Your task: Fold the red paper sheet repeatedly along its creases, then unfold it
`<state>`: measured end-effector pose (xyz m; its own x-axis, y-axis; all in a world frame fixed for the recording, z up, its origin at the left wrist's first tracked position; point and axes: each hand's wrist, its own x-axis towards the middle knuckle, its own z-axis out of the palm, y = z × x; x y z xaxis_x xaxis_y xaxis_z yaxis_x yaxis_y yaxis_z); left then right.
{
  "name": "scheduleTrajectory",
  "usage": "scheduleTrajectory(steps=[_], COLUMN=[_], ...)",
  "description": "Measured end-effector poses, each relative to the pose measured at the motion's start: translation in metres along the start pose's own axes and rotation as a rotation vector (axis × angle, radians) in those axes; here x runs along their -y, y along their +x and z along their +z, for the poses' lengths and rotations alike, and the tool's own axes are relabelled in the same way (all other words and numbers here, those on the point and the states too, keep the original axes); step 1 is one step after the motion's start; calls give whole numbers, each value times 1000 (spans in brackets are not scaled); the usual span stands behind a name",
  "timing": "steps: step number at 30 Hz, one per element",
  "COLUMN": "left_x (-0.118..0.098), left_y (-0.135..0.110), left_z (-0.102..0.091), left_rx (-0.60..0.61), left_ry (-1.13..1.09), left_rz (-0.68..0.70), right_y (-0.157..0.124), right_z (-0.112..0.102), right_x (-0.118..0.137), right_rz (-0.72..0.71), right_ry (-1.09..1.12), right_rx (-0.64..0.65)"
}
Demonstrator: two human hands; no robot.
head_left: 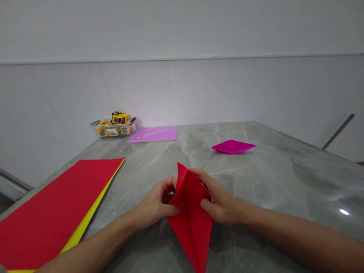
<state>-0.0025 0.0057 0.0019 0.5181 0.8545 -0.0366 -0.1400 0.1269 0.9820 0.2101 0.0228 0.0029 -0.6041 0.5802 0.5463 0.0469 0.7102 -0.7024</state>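
Observation:
A folded red paper (193, 216) stands in front of me in a kite-like shape, with a crease down its middle and its long points toward me. My left hand (160, 200) pinches its left edge, thumb on the near face and fingers behind. On the opposite edge, my right hand (221, 199) grips it the same way, with some fingers hidden behind the paper. The upper part splits into a separate tip at the left and a flap at the right.
A stack of red sheets (58, 210) over yellow sheets (83, 227) lies at the left. Farther back are a clear box of yellow toy vehicles (113, 126) and a pack of light purple paper (154, 134). A folded magenta paper (233, 146) rests on the grey marbled table (277, 180).

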Motion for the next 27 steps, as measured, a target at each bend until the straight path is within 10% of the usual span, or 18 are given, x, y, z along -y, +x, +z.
scheduleTrajectory(steps=[10,19,27], left_x=[-6,0,1], left_y=[-2,1,0], left_z=[-2,10,8], left_rx=[112,-149,-141], left_ry=[-17,-108,-95], left_rz=[101,61,67], right_y=[1,4,8], right_z=[-1,-2,-13], right_x=[5,10,7], right_rz=[14,38,-36], right_ry=[97,112,69], right_rx=[19,65,185])
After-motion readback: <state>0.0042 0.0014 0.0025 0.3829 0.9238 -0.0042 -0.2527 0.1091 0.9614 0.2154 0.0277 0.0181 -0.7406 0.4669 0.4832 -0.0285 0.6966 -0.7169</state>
